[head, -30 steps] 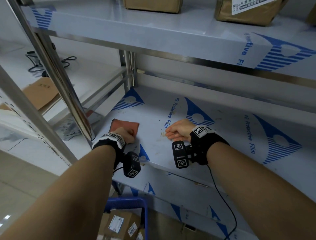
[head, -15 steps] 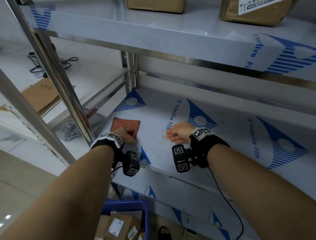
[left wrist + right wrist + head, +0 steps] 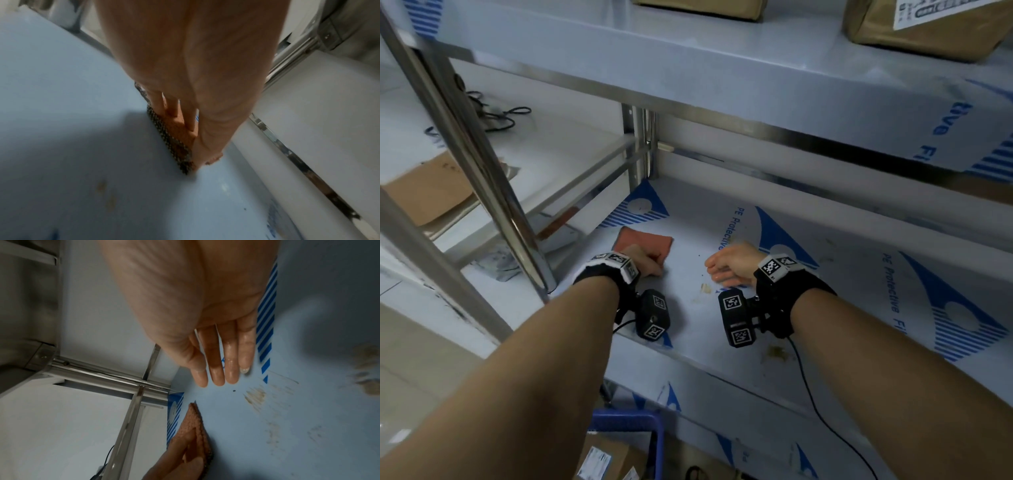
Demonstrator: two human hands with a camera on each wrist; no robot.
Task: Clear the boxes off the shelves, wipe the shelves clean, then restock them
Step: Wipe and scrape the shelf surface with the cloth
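Note:
An orange cloth (image 3: 650, 240) lies on the left end of the middle shelf (image 3: 825, 291). My left hand (image 3: 645, 263) presses it down with straight fingers (image 3: 191, 120); the cloth's dark woven edge (image 3: 174, 146) shows beside them. My right hand (image 3: 726, 267) rests on its edge on the bare shelf, a short way right of the cloth. It holds nothing, and its straight fingers (image 3: 218, 368) look wet. Brown smears (image 3: 255, 395) mark the shelf just below them, and another stain (image 3: 777, 353) lies near the front edge. Two cardboard boxes (image 3: 928, 27) stand on the shelf above.
A steel upright (image 3: 482, 171) rises at the shelf's front left corner. Below the shelf a blue basket (image 3: 626, 419) holds labelled boxes (image 3: 606, 459). To the left, flat cardboard (image 3: 424, 192) and black cables (image 3: 500, 116) lie on a neighbouring white surface.
My left hand has slid the cloth slightly to the right and farther in, which narrows the gap to my right hand. The right hand has stayed about where it was.

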